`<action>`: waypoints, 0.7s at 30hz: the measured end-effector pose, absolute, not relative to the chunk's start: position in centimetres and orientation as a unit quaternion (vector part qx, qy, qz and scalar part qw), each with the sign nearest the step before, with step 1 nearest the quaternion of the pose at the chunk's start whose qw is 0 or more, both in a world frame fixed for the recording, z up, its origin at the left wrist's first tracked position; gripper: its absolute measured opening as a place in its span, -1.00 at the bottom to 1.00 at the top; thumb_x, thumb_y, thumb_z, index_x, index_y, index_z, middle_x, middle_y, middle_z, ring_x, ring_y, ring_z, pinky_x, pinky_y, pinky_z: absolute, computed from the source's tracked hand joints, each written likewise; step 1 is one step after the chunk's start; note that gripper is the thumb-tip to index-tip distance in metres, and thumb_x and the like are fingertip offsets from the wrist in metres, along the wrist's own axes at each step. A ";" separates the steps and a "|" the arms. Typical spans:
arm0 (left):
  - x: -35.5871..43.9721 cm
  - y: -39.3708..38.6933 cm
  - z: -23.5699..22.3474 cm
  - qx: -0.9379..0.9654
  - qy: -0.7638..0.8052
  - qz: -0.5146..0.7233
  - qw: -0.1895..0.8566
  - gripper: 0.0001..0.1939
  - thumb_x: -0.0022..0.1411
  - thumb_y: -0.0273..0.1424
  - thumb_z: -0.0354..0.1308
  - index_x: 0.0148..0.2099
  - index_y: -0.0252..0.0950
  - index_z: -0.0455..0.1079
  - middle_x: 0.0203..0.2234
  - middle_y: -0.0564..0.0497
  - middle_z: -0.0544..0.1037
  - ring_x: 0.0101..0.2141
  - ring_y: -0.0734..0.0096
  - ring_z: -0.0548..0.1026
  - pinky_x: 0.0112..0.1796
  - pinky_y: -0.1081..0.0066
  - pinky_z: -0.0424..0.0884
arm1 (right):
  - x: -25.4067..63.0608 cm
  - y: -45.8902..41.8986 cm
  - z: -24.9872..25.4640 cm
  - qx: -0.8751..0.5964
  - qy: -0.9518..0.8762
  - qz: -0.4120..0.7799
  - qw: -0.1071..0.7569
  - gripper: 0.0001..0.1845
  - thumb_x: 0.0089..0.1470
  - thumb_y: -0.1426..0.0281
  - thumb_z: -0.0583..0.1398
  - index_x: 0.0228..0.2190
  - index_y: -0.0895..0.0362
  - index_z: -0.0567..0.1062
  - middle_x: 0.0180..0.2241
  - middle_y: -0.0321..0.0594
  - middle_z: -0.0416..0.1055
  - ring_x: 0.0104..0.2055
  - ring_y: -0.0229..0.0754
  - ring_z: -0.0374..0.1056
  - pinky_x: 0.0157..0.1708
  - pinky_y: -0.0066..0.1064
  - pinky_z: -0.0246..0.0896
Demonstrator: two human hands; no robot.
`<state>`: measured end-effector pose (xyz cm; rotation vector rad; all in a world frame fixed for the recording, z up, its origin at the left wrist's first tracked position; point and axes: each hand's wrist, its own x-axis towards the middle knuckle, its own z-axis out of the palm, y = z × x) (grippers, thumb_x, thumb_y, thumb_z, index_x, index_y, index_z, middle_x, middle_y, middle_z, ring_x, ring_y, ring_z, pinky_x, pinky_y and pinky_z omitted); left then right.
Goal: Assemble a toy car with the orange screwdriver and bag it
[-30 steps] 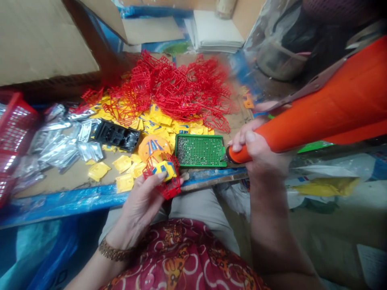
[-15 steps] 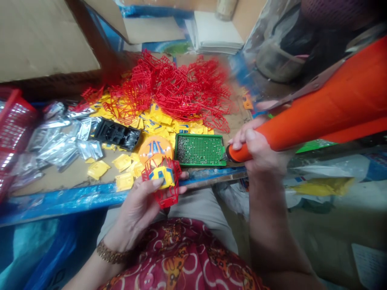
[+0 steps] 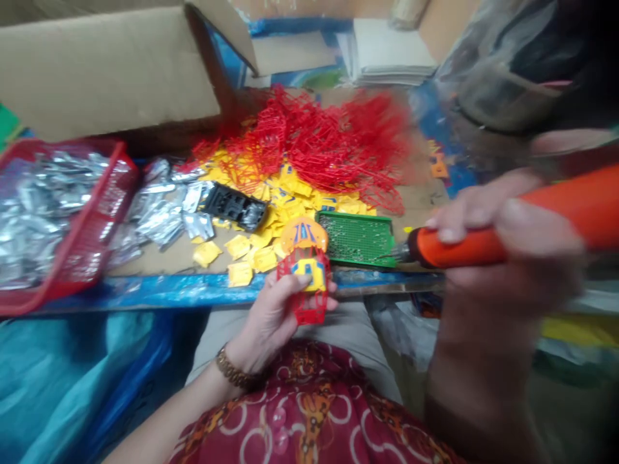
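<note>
My left hand (image 3: 273, 306) grips a red toy car frame (image 3: 310, 312), its thumb pressing a yellow plastic panel (image 3: 316, 275) with blue marks against it. Just beyond the frame lies an orange dome-shaped toy part (image 3: 304, 233). Wrapped around the body of an orange electric screwdriver (image 3: 464, 248) is my right hand (image 3: 507, 225), blurred by motion. The tool's tip points left, at the right edge of a green tray (image 3: 355, 263) of small metal screws. Whether the tip touches a screw I cannot tell. A black toy car chassis (image 3: 235, 205) sits left of the orange part.
A tangled heap of red frames (image 3: 329, 138) lies at the back, over many yellow panels (image 3: 290, 200). On the left, silvery parts (image 3: 162, 209) lie beside a red basket (image 3: 91, 225) of similar pieces. An open cardboard box (image 3: 106, 71) stands behind. Blue plastic covers the table edge (image 3: 184, 293).
The camera view has swung left, so things appear further right and more of the red basket shows. Both hands keep their holds; the screwdriver is turned closer to level.
</note>
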<state>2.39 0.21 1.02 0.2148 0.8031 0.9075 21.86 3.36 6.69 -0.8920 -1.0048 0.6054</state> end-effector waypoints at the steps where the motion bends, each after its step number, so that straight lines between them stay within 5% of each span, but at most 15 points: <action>1: 2.5 0.1 1.1 0.093 0.378 0.429 0.815 -0.68 -0.05 -0.51 0.31 -0.17 -0.40 0.44 -0.38 -0.10 0.58 -0.39 0.22 0.59 -0.41 0.27 0.60 | 21.6 3.1 7.2 -0.385 -0.462 0.291 0.744 -0.79 -0.20 0.34 0.33 -0.67 0.08 0.40 -0.64 -0.41 0.12 -0.66 -0.39 0.12 -0.58 -0.39 0.23; 10: 2.6 -0.1 0.8 0.024 0.417 0.463 0.782 -0.82 0.04 -0.59 0.23 -0.24 -0.41 0.38 -0.42 -0.06 0.57 -0.37 0.23 0.60 -0.37 0.23 0.62 | 16.8 1.5 9.8 -0.290 -0.464 0.429 0.719 -0.76 -0.02 0.38 0.33 -0.57 0.02 0.36 -0.60 -0.44 0.16 -0.63 -0.38 0.15 -0.50 -0.38 0.25; 21: 2.8 0.0 0.3 0.027 0.407 0.477 0.778 -0.75 0.06 -0.63 0.19 -0.16 -0.42 0.36 -0.41 -0.05 0.57 -0.40 0.21 0.61 -0.41 0.25 0.62 | 15.8 2.1 8.4 -0.274 -0.540 0.405 0.685 -0.86 0.03 0.48 0.21 -0.51 0.06 0.38 -0.58 -0.41 0.27 -0.61 -0.31 0.24 -0.54 -0.29 0.25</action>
